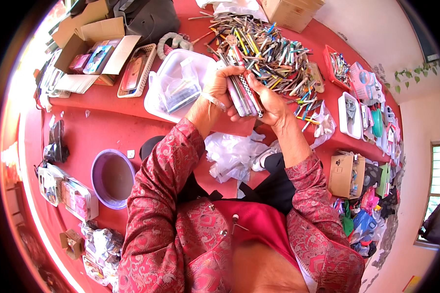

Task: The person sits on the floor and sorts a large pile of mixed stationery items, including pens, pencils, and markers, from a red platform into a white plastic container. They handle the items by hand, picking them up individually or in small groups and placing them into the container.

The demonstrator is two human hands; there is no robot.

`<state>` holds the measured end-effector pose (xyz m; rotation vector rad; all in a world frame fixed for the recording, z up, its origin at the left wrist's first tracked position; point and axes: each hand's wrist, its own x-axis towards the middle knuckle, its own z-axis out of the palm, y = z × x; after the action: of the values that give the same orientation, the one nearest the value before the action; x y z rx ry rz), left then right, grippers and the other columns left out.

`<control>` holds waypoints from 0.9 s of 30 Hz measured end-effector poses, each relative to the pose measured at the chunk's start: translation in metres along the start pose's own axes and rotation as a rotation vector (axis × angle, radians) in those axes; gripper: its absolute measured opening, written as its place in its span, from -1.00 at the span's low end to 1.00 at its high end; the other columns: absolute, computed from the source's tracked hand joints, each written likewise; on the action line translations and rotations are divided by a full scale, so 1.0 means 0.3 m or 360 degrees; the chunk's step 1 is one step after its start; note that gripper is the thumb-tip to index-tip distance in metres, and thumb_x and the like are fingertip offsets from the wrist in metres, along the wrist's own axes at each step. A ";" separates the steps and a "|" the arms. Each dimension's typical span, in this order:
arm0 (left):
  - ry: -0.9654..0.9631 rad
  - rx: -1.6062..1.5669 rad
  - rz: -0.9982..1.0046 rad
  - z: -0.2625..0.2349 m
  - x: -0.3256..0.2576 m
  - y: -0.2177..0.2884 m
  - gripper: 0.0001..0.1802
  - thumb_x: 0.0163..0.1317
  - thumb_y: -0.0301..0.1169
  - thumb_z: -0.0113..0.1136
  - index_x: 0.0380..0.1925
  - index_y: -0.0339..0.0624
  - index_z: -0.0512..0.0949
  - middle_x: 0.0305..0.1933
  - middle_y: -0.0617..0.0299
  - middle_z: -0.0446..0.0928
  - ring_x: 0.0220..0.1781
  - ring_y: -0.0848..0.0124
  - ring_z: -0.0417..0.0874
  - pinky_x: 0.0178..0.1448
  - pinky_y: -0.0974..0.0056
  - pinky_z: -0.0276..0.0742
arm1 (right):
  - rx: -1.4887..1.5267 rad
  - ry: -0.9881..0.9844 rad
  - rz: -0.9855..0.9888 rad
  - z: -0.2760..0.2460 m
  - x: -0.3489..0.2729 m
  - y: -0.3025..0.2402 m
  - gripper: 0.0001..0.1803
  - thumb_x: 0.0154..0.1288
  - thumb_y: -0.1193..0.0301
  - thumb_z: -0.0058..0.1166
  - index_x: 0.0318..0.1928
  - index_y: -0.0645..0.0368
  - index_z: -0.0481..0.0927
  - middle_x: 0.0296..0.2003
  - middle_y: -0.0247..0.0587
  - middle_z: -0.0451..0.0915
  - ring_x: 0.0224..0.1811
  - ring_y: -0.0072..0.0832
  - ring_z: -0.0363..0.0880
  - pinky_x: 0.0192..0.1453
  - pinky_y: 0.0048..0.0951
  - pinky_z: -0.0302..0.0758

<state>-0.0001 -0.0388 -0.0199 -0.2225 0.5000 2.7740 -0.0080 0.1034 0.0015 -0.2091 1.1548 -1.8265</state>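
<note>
Pinkish pens (243, 100) lie bundled between left hand (215, 87) and right hand (274, 103), both hands' fingers clasping them, long axis slanting away toward the heap of pens (274, 53).

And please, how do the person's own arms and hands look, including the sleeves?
The sleeves are red with a pale, swirling pattern and end on the forearms. A pale, shiny bracelet circles the left wrist; the right wrist shows none. The fingers wear no gloves.

Red-covered surface (105, 105), pale patchy wall (418, 119), slatted window (437, 168) at right, bright light (22, 93) at left
</note>
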 end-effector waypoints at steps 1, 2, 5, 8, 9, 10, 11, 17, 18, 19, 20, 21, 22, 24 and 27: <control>0.0072 0.0047 0.0005 0.001 0.002 0.002 -0.85 -0.01 -0.48 0.08 -0.41 -0.31 0.44 -0.47 0.11 0.51 -0.46 0.30 0.54 -0.26 0.23 0.53 | -0.0107 0.0120 -0.0100 -0.029 0.024 0.013 -0.52 0.23 0.02 -0.19 -0.10 0.18 0.40 -0.38 -0.10 0.53 -0.37 -0.40 0.56 -0.31 -0.45 0.54; 0.0143 0.0094 0.0008 -0.001 0.006 0.002 -0.85 -0.02 -0.49 0.09 -0.42 -0.31 0.45 -0.49 0.12 0.51 -0.49 0.30 0.54 -0.30 0.23 0.53 | -0.0231 0.0203 -0.0112 -0.056 0.024 0.010 -0.53 0.21 0.03 -0.15 -0.12 0.18 0.41 -0.32 -0.20 0.50 -0.30 -0.53 0.49 -0.23 -0.51 0.47; 0.0328 0.0357 -0.0037 -0.009 0.002 0.002 -0.87 -0.05 -0.51 0.10 -0.45 -0.32 0.48 -0.51 0.12 0.51 -0.53 0.32 0.54 -0.35 0.25 0.54 | -0.0299 0.0082 0.0127 -0.047 -0.002 -0.044 -0.59 0.14 0.14 0.04 -0.17 0.22 0.43 -0.26 -0.31 0.47 -0.24 -0.67 0.42 -0.21 -0.57 0.41; 0.0275 0.0821 0.0354 -0.005 0.038 -0.062 -0.86 -0.02 -0.45 0.12 -0.44 -0.30 0.51 -0.47 0.17 0.51 -0.48 0.38 0.53 -0.36 0.33 0.48 | -0.0971 0.0234 -0.0514 -0.036 0.034 0.026 -0.64 0.02 0.32 0.17 -0.20 0.24 0.43 -0.37 -0.28 0.51 -0.40 -0.62 0.48 -0.37 -0.55 0.43; 0.0418 0.0878 0.0386 0.025 0.028 -0.075 -0.84 0.01 -0.42 0.13 -0.43 -0.29 0.52 -0.47 0.17 0.51 -0.48 0.39 0.53 -0.36 0.34 0.47 | -0.0940 0.0236 -0.0355 -0.045 0.043 0.029 -0.66 -0.08 0.46 0.20 -0.24 0.27 0.44 -0.50 -0.27 0.52 -0.59 -0.56 0.49 -0.55 -0.53 0.42; 0.0352 0.0722 0.0229 -0.023 0.061 -0.087 -0.76 0.07 -0.30 0.12 -0.40 -0.28 0.51 -0.46 0.18 0.51 -0.45 0.41 0.53 -0.34 0.35 0.48 | -0.0802 0.0212 -0.0230 -0.054 0.037 0.025 -0.64 -0.11 0.50 0.20 -0.23 0.26 0.42 -0.46 -0.30 0.50 -0.54 -0.60 0.47 -0.52 -0.58 0.41; 0.0348 0.0709 0.0173 -0.032 0.071 -0.092 -0.73 0.09 -0.27 0.11 -0.38 -0.28 0.50 -0.45 0.19 0.51 -0.45 0.40 0.53 -0.34 0.35 0.48 | -0.0663 0.0187 -0.0106 -0.057 0.029 0.020 -0.61 -0.13 0.53 0.20 -0.22 0.24 0.40 -0.42 -0.33 0.48 -0.50 -0.64 0.46 -0.49 -0.63 0.39; 0.0043 0.0772 -0.0020 -0.037 0.072 -0.086 -0.46 0.18 0.03 -0.10 -0.19 -0.29 0.41 -0.28 0.16 0.49 -0.27 0.37 0.52 -0.16 0.29 0.46 | -0.0092 0.0164 -0.0059 -0.088 -0.007 -0.004 -0.79 -0.07 0.49 0.08 -0.36 0.22 0.39 -0.63 -0.28 0.42 -0.76 -0.56 0.39 -0.72 -0.60 0.36; -0.0171 0.0642 -0.0154 -0.042 0.071 -0.059 -0.34 0.17 0.14 -0.23 -0.09 -0.29 0.34 -0.19 0.15 0.46 -0.16 0.36 0.48 -0.05 0.25 0.39 | 0.0271 0.0001 0.0009 -0.100 -0.011 -0.008 -0.77 -0.05 0.47 0.01 -0.30 0.23 0.38 -0.63 -0.32 0.38 -0.74 -0.58 0.37 -0.69 -0.60 0.37; -0.0364 0.0422 -0.0291 -0.029 0.054 -0.020 -0.26 0.14 0.20 -0.27 -0.02 -0.30 0.28 -0.15 0.13 0.45 -0.14 0.35 0.47 0.00 0.24 0.36 | 0.0544 -0.0031 -0.0007 -0.109 -0.015 -0.008 -0.77 -0.03 0.45 -0.02 -0.29 0.25 0.38 -0.60 -0.33 0.36 -0.68 -0.59 0.36 -0.63 -0.59 0.39; -0.0315 0.0324 -0.0226 -0.032 0.055 -0.013 -0.22 0.13 0.22 -0.29 0.00 -0.33 0.25 -0.19 0.14 0.45 -0.18 0.34 0.47 -0.03 0.23 0.37 | 0.0720 -0.0242 -0.0026 -0.125 -0.014 -0.005 -0.75 -0.03 0.44 -0.03 -0.28 0.26 0.38 -0.58 -0.31 0.36 -0.65 -0.59 0.37 -0.59 -0.58 0.40; -0.0267 0.0223 -0.0153 -0.030 0.056 -0.007 -0.19 0.13 0.23 -0.32 0.02 -0.36 0.23 -0.23 0.15 0.45 -0.22 0.33 0.48 -0.06 0.22 0.38 | 0.0889 -0.0458 -0.0039 -0.133 -0.007 -0.008 -0.74 -0.02 0.43 -0.04 -0.27 0.27 0.37 -0.56 -0.30 0.37 -0.61 -0.58 0.37 -0.55 -0.57 0.41; -0.0071 0.0228 -0.0063 -0.017 0.044 -0.014 -0.15 0.09 0.26 -0.26 0.05 -0.35 0.20 -0.15 0.12 0.41 -0.11 0.30 0.44 -0.02 0.18 0.35 | 0.0870 -0.0503 -0.0083 -0.134 -0.007 -0.011 -0.73 -0.03 0.42 -0.05 -0.27 0.27 0.37 -0.55 -0.29 0.37 -0.60 -0.57 0.37 -0.53 -0.56 0.41; -0.0038 0.0276 -0.0011 -0.027 0.036 -0.017 -0.14 0.06 0.26 -0.21 0.06 -0.34 0.19 -0.14 0.11 0.40 -0.09 0.30 0.42 -0.01 0.15 0.33 | 0.0849 -0.0606 -0.0162 -0.116 -0.008 -0.007 -0.71 -0.03 0.41 -0.05 -0.26 0.28 0.37 -0.54 -0.27 0.37 -0.58 -0.54 0.38 -0.50 -0.54 0.41; -0.0023 0.0454 0.0125 -0.019 0.017 -0.011 -0.32 0.06 0.05 0.03 0.01 -0.27 0.24 -0.19 0.16 0.41 -0.19 0.35 0.45 -0.10 0.23 0.39 | 0.0656 -0.0364 -0.0182 -0.072 -0.010 0.006 -0.72 -0.06 0.43 -0.04 -0.27 0.28 0.38 -0.53 -0.27 0.38 -0.57 -0.53 0.39 -0.48 -0.53 0.43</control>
<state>-0.0034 -0.0367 -0.0273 -0.1183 0.9078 2.7335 -0.0175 0.1190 -0.0107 -0.2401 0.6029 -2.0362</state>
